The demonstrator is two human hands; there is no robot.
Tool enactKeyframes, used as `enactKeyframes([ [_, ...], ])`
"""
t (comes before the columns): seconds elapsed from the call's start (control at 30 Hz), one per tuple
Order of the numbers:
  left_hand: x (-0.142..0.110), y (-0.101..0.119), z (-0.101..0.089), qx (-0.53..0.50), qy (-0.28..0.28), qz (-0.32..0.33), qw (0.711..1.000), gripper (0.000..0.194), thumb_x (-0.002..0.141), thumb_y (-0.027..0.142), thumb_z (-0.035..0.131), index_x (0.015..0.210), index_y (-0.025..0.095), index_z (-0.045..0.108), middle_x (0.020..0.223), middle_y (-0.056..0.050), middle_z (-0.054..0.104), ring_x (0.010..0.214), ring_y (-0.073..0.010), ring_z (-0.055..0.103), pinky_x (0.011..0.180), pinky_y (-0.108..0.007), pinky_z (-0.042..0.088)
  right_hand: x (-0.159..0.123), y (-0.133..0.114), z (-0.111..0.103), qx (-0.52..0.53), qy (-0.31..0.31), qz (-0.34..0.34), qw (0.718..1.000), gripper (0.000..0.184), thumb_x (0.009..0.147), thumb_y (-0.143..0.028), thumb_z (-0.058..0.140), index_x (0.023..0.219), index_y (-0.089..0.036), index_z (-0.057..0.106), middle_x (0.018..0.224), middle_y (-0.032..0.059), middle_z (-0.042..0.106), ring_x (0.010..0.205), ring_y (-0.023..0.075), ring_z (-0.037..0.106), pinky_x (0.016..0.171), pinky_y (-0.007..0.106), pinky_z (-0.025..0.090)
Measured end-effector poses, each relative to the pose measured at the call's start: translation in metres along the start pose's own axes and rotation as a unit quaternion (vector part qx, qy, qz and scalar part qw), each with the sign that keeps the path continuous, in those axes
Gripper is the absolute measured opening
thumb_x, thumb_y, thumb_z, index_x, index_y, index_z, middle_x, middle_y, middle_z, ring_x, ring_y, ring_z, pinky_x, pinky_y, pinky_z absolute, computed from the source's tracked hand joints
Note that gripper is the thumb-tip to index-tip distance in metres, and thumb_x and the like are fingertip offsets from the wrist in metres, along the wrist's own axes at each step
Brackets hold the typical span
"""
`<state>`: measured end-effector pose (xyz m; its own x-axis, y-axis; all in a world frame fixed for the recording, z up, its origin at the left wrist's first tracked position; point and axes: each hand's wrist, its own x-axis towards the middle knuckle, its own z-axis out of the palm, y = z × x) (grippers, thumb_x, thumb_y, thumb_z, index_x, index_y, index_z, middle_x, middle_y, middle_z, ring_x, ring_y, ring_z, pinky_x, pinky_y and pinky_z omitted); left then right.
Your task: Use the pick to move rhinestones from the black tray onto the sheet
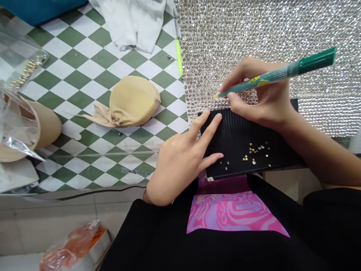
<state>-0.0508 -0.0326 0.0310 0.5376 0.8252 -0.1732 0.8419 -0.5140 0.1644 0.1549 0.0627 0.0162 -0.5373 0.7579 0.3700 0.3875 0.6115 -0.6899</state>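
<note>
My right hand (262,99) is closed round a green pen-like tool (282,73); its yellow tip touches the rhinestone-covered sheet (254,34) near the sheet's lower left part. My left hand (183,158) lies flat with fingers stretched out on the left end of a black ribbed tray (239,131). Several small loose rhinestones (256,152) lie scattered in the tray, just right of my left fingers. The tray rests at the table's front edge, partly on the sparkling sheet.
A beige padded cup (132,101) lies on the green-and-white checkered table cover (84,71). White cloth (132,22) lies at the back, clear plastic bags (17,75) at the left. A pink swirled packet (234,210) sits on my black-clothed lap. A yellow-green stick (179,56) lies beside the sheet.
</note>
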Motion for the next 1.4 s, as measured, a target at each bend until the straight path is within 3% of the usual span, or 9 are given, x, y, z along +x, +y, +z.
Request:
enactKeyframes([
  [0.13, 0.0, 0.0, -0.001, 0.012, 0.0, 0.001, 1.0, 0.066, 0.099, 0.052, 0.045, 0.158, 0.026, 0.03, 0.153, -0.014, 0.049, 0.081, -0.0185, 0.07, 0.072, -0.032, 0.059, 0.0, 0.002, 0.002, 0.002, -0.004, 0.002, 1.0, 0.002, 0.083, -0.015, 0.062, 0.085, -0.015, 0.063, 0.084, 0.0021, 0.066, 0.077, 0.0112, 0.057, 0.077, 0.028, 0.046],
  [0.3, 0.0, 0.0, -0.002, 0.003, -0.001, 0.0, 1.0, 0.067, 0.098, 0.049, 0.05, 0.157, 0.026, 0.03, 0.151, -0.016, 0.049, 0.084, -0.0208, 0.071, 0.074, -0.033, 0.059, 0.001, -0.003, 0.001, 0.072, 0.052, 0.004, 0.996, 0.005, 0.087, -0.019, 0.062, 0.086, -0.015, 0.065, 0.084, 0.0043, 0.066, 0.075, 0.012, 0.062, 0.067, 0.028, 0.047],
  [0.43, 0.0, 0.0, -0.002, 0.006, -0.001, 0.002, 1.0, 0.067, 0.097, 0.047, 0.051, 0.157, 0.024, 0.032, 0.148, -0.019, 0.051, 0.084, -0.0231, 0.072, 0.067, -0.034, 0.058, -0.006, -0.021, -0.016, 0.047, 0.093, 0.038, 0.994, 0.011, 0.094, -0.025, 0.059, 0.098, -0.018, 0.067, 0.1, 0.0065, 0.069, 0.084, 0.0152, 0.068, 0.07, 0.03, 0.053],
  [0.57, 0.0, 0.0, -0.003, 0.017, 0.014, 0.015, 1.0, 0.065, 0.097, 0.044, 0.053, 0.156, 0.021, 0.035, 0.146, -0.019, 0.054, 0.082, -0.0229, 0.072, 0.063, -0.033, 0.057, -0.025, -0.031, -0.033, 0.008, 0.114, 0.066, 0.991, 0.02, 0.09, -0.018, 0.064, 0.108, -0.021, 0.072, 0.104, 0.0036, 0.071, 0.089, 0.0151, 0.069, 0.072, 0.029, 0.055],
  [0.7, 0.0, 0.0, -0.003, 0.015, 0.01, 0.011, 1.0, 0.065, 0.098, 0.045, 0.052, 0.156, 0.022, 0.034, 0.147, -0.019, 0.053, 0.087, -0.0236, 0.073, 0.066, -0.033, 0.057, -0.031, -0.02, -0.034, 0.042, 0.083, 0.082, 0.992, 0.017, 0.09, -0.018, 0.063, 0.103, -0.023, 0.073, 0.096, 0.0003, 0.073, 0.084, 0.0119, 0.068, 0.076, 0.028, 0.056],
  [0.83, 0.0, -0.001, -0.003, 0.001, 0.005, 0.007, 1.0, 0.069, 0.097, 0.048, 0.053, 0.157, 0.023, 0.03, 0.148, -0.018, 0.052, 0.09, -0.023, 0.073, 0.068, -0.034, 0.058, -0.013, -0.008, -0.021, 0.096, 0.051, 0.069, 0.992, 0.012, 0.091, -0.019, 0.061, 0.096, -0.016, 0.071, 0.092, 0.0037, 0.072, 0.079, 0.0116, 0.069, 0.073, 0.026, 0.055],
  [1.03, 0.0, 0.0, -0.001, 0.0, 0.008, -0.002, 1.0, 0.07, 0.096, 0.049, 0.055, 0.157, 0.024, 0.031, 0.148, -0.016, 0.052, 0.087, -0.0209, 0.072, 0.072, -0.033, 0.058, 0.001, -0.004, -0.002, 0.055, 0.016, 0.076, 0.995, 0.005, 0.088, -0.021, 0.061, 0.087, -0.02, 0.065, 0.088, 0.0008, 0.07, 0.079, 0.0124, 0.067, 0.07, 0.027, 0.052],
  [1.4, -0.001, -0.001, 0.0, 0.008, 0.01, 0.005, 1.0, 0.071, 0.095, 0.051, 0.054, 0.157, 0.024, 0.031, 0.149, -0.016, 0.051, 0.084, -0.0208, 0.07, 0.072, -0.033, 0.058, -0.003, -0.002, -0.002, 0.047, 0.007, 0.07, 0.996, 0.006, 0.088, -0.018, 0.06, 0.085, -0.021, 0.064, 0.084, -0.0002, 0.07, 0.075, 0.0114, 0.066, 0.067, 0.026, 0.051],
])
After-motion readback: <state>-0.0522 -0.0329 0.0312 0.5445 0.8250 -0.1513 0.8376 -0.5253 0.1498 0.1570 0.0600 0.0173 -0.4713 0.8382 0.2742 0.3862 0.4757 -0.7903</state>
